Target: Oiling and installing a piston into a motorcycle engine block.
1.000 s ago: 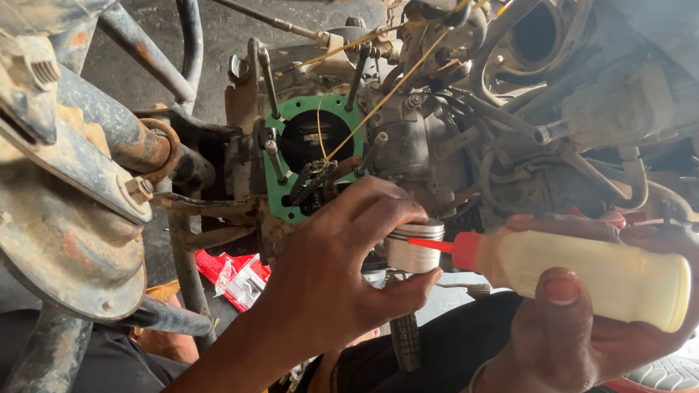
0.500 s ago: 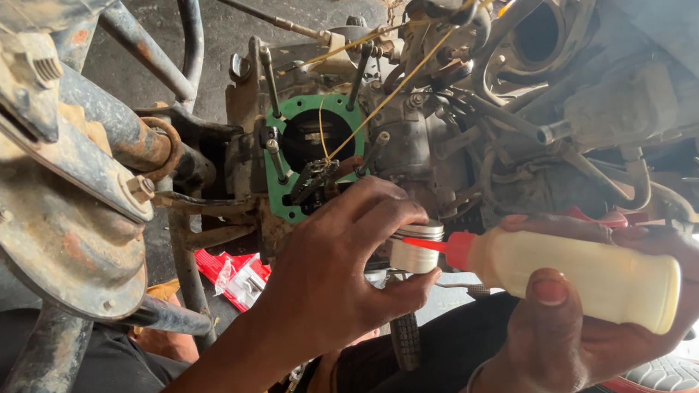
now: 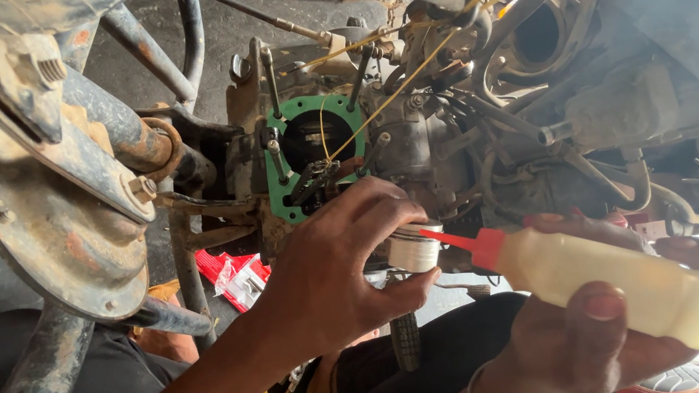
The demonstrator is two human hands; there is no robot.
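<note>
Left hand [image 3: 334, 274] pinching small white round part [image 3: 415, 250]. Right hand [image 3: 613, 328] gripping cream squeeze bottle [image 3: 624, 279], long axis toward 10 o'clock, red nozzle [image 3: 455, 240] touching part.

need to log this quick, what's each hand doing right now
Left hand: closed on a small white round part.
Right hand: closed around a cream squeeze bottle, red nozzle at the part.

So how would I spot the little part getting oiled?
Find the green gasket on the greasy engine. Just below it, the left hand pinches a small pale round part. It alone meets the red nozzle of the cream bottle, among dark, grimy metal.
</note>
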